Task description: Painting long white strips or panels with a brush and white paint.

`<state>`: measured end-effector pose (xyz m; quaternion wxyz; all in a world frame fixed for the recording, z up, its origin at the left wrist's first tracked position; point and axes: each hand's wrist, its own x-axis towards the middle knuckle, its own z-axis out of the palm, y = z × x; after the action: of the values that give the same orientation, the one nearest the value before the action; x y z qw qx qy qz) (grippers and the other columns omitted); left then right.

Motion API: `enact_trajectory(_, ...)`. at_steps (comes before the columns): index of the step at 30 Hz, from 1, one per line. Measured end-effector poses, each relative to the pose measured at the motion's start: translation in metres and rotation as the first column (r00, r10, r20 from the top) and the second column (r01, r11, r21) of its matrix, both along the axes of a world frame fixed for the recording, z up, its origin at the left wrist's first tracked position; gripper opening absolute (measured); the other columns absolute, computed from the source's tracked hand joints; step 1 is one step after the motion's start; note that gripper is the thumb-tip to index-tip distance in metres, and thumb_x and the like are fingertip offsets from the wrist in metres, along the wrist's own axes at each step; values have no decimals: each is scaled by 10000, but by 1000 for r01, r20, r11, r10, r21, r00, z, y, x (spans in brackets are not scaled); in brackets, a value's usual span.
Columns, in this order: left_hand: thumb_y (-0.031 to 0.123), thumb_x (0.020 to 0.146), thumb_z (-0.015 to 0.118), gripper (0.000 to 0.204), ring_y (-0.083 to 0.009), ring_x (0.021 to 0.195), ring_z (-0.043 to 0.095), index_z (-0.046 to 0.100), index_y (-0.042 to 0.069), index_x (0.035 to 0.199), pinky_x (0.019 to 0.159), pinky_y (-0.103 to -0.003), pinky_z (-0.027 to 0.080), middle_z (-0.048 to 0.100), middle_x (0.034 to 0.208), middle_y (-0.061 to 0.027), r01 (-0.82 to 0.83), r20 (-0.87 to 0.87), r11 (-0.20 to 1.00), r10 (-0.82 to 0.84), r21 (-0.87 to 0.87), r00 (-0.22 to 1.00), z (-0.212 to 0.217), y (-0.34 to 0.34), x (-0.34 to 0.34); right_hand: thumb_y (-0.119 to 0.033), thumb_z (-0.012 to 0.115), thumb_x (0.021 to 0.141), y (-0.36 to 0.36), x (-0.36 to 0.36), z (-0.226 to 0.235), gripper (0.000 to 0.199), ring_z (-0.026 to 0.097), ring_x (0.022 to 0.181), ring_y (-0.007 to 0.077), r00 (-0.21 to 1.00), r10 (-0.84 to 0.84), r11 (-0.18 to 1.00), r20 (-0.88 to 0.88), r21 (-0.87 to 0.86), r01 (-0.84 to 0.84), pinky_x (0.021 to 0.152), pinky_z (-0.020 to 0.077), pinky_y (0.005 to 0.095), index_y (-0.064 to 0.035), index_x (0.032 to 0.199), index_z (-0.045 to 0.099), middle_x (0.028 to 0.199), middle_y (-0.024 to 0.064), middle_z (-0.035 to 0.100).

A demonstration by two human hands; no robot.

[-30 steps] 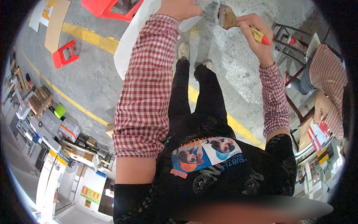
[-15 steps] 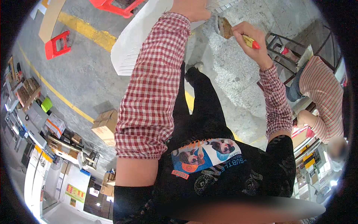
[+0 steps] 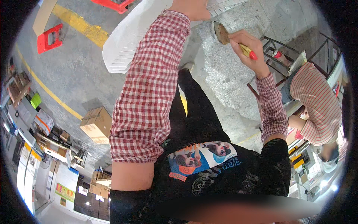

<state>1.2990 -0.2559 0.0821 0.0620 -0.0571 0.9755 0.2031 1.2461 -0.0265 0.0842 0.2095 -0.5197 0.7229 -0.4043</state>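
Observation:
My left hand (image 3: 190, 8) reaches up at the top edge and holds a large white ridged sheet (image 3: 130, 35) that spreads to the left. My right hand (image 3: 249, 50) is closed around the yellow, red-tipped handle of a paintbrush (image 3: 223, 33). The brush's brown bristles point toward the lower edge of the sheet. Both forearms wear red-and-white checked sleeves. My dark trousers and shoe stand on the grey concrete floor below.
A person in a striped shirt (image 3: 317, 104) sits at the right beside a metal frame (image 3: 274, 46). A cardboard box (image 3: 96, 125) lies on the floor at left. Red plastic stools (image 3: 47, 37) and yellow floor lines (image 3: 80, 26) are at upper left. Shelves with boxes (image 3: 33, 123) line the left rim.
The view has shifted, and both hands sit higher and nearer the top edge. My right hand has carried the brush closer to the white sheet.

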Motion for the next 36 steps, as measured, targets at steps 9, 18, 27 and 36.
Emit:
enact_trajectory(9, 163, 647, 641, 508, -408, 980, 582, 553, -27, 1110, 786, -435, 511, 558, 1083, -311, -5, 27, 1000, 5, 8, 1000, -6, 4, -1, -27, 626, 828, -7, -13, -10, 54, 620, 759, 215, 998, 47, 999, -30, 17, -46, 659, 477, 279, 4, 851, 588, 852, 101, 618)
enact_trajectory(18, 158, 662, 633, 537, -406, 1025, 564, 539, -9, 1164, 836, -429, 501, 541, 1113, -305, -26, 92, 999, 22, 46, 996, -12, -1, -6, -30, 640, 823, -1, -10, 3, 67, 612, 772, 216, 998, -57, 997, -2, -45, 57, 692, 483, 294, 15, 846, 597, 855, 116, 623)
enact_trajectory(27, 230, 625, 660, 671, -324, 1013, 565, 509, 172, 1276, 820, -410, 505, 545, 1123, -188, -89, 0, 996, 89, 2, 996, -47, 0, 1, -24, 644, 822, 6, -4, 0, 75, 603, 774, 183, 992, -85, 994, 98, -66, 92, 701, 466, 276, 19, 875, 614, 844, 101, 624)
enact_trajectory(36, 245, 605, 668, 711, -313, 1039, 548, 489, 171, 1289, 830, -396, 502, 529, 1139, -160, -86, 52, 996, 86, -13, 995, -46, 2, -7, -64, 620, 858, 6, -22, -17, 77, 557, 757, 106, 958, -232, 971, 167, -12, 237, 689, 441, 247, 6, 889, 615, 825, 49, 598)
